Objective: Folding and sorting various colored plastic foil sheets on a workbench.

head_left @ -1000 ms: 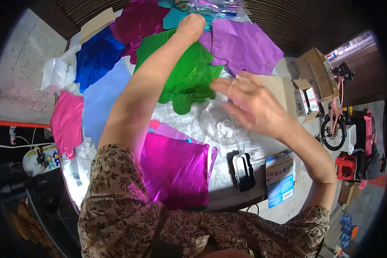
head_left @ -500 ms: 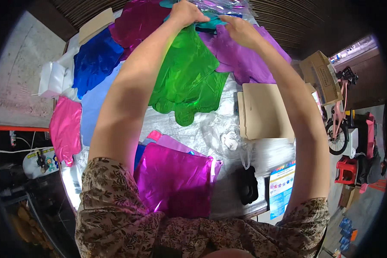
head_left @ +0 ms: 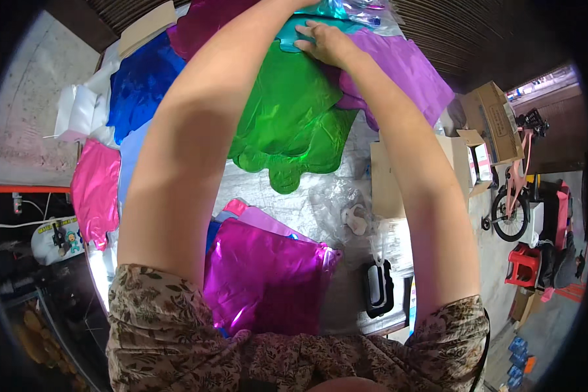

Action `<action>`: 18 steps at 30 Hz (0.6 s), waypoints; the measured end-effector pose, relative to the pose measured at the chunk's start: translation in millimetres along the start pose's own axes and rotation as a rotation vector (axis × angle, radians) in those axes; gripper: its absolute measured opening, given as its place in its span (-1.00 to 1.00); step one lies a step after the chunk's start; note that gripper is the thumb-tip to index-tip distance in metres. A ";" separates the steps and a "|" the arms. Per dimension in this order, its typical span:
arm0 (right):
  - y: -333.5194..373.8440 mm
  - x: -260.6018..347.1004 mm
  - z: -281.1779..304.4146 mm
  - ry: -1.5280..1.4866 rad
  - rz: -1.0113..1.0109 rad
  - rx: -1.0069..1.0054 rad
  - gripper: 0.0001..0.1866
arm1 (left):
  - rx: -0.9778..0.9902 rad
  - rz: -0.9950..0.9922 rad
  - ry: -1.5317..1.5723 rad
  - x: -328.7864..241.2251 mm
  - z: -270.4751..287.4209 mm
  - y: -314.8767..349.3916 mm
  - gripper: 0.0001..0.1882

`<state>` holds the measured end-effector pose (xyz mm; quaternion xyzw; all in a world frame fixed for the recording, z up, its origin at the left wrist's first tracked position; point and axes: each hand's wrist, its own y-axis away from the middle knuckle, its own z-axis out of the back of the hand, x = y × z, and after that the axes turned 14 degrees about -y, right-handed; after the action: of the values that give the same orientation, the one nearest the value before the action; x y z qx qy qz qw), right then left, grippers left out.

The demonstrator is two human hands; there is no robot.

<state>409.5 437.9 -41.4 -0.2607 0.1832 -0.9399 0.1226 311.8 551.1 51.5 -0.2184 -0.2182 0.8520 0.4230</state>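
Observation:
At the far edge of the table, my right hand point(head_left: 328, 44) lies on a flat teal foil sheet point(head_left: 293, 31), fingers spread and nothing gripped. My left hand point(head_left: 299, 4) reaches beyond it and is mostly cut off by the top of the picture, so its fingers are hidden; shiny turquoise foil point(head_left: 330, 9) is beside it. Just nearer is a stack of green foil balloons point(head_left: 287, 111), flat and with rounded lobes. Purple foil balloons point(head_left: 398, 65) spread to the right, under my right wrist. Dark magenta foil point(head_left: 206, 29) lies left of my left forearm.
Blue foil point(head_left: 140, 91) and pink foil point(head_left: 97, 189) line the left side. Nearest me lies a magenta foil stack point(head_left: 268, 274). On the right are tan cardboard point(head_left: 387, 179), clear plastic point(head_left: 336, 199), a black-rimmed object point(head_left: 379, 291) and a cardboard box point(head_left: 493, 124).
My left hand has gone farther forward, nearly out of the picture. My right hand has shifted left and down, its fingers now spread on the teal foil, more of which shows.

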 end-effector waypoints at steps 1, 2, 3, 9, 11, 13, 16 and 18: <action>2.5 0.1 -3.1 0.056 0.071 -0.046 -0.52 | 0.008 0.031 -0.045 0.0 1.7 -1.4 -0.90; 4.0 -0.1 -4.0 0.051 0.072 -0.044 -0.52 | 0.015 0.062 -0.092 0.2 4.0 -1.8 -0.89; 5.3 -0.5 -2.8 0.048 0.031 0.006 -0.51 | 0.022 0.094 -0.141 0.3 6.5 -0.6 -0.88; -13.1 33.9 18.2 0.260 -0.246 0.390 -0.52 | 0.178 0.055 -0.236 -15.3 10.4 48.5 -0.86; -10.3 5.0 5.2 0.315 -0.200 0.361 -0.53 | 0.225 0.006 -0.248 -35.2 10.6 51.6 -0.85; -5.4 -27.4 -9.5 0.404 -0.092 0.331 -0.53 | 0.174 -0.055 -0.236 -45.7 11.7 52.6 -0.85; -6.6 33.7 -9.7 0.315 -0.128 0.297 -0.52 | 0.102 -0.087 -0.285 -18.4 37.1 84.3 -0.85; -4.1 40.5 -0.3 0.300 -0.174 0.268 -0.51 | -0.077 -0.077 -0.102 -21.0 58.8 82.8 -0.87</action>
<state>375.0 428.5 -21.9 -0.1140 0.0495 -0.9912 0.0458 238.8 477.7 57.0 -0.1824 -0.2800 0.8361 0.4350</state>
